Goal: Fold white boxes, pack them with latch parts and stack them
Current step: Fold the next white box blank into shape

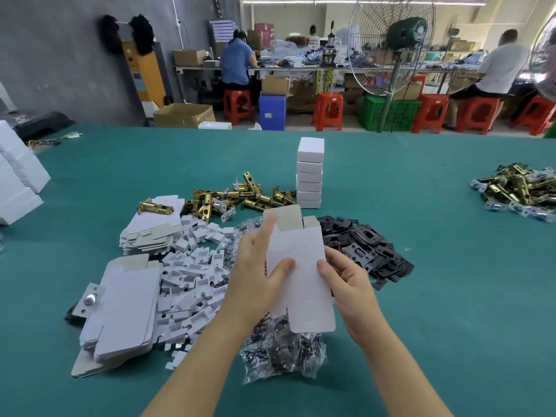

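Observation:
A flat, unfolded white box blank (301,266) is held up over the green table (451,296) between both hands. My left hand (255,275) grips its left edge, thumb on the front face. My right hand (346,281) pinches its right edge. Behind it a stack of several folded white boxes (310,173) stands upright. Brass latch parts (240,197) lie in a heap to the left of that stack. Black strike plates (364,248) are piled on the right. Clear bags of screws (282,350) lie under my hands.
Two stacks of flat box blanks (123,308) and a heap of white plastic inserts (192,278) lie on the left. More white boxes (18,176) sit at the far left edge, another latch heap (520,188) at the far right. Seated people, stools and a fan (391,43) are behind the table.

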Demonstrator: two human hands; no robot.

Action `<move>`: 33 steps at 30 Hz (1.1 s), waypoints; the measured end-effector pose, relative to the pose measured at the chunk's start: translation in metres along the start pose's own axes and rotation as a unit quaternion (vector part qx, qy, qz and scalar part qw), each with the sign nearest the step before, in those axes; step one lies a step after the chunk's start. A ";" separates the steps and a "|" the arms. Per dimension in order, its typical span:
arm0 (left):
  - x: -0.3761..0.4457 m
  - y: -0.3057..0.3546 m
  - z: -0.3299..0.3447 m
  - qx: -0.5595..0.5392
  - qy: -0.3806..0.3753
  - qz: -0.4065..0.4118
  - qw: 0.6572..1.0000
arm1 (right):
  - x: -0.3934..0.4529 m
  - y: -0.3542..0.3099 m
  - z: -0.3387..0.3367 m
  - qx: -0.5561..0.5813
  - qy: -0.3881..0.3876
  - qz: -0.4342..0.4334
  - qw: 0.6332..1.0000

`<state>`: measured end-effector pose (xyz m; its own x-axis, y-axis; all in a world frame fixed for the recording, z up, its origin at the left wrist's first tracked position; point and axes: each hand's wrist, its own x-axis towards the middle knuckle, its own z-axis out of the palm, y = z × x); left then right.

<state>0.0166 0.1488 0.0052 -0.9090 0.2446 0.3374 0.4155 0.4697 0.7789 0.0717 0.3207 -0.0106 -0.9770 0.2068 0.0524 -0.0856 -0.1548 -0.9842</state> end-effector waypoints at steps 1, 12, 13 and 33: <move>0.001 -0.001 -0.001 0.031 -0.015 0.014 0.999 | -0.001 0.001 0.000 0.003 -0.006 0.003 1.000; 0.001 0.000 -0.004 -0.040 -0.050 -0.034 0.997 | -0.005 0.009 -0.001 0.010 -0.050 0.123 0.991; 0.002 0.001 -0.004 -0.041 -0.053 -0.044 0.997 | -0.006 0.008 -0.001 -0.005 -0.075 0.124 0.989; 0.005 0.007 -0.019 -0.178 -0.082 -0.032 0.980 | 0.005 -0.004 -0.001 0.003 -0.165 0.050 0.985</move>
<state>0.0142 0.1373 0.0229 -0.9035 0.3705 0.2154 0.2937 0.1693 0.9408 0.0671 0.3230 -0.0070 -0.9909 -0.1345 0.0088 0.0136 -0.1645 -0.9863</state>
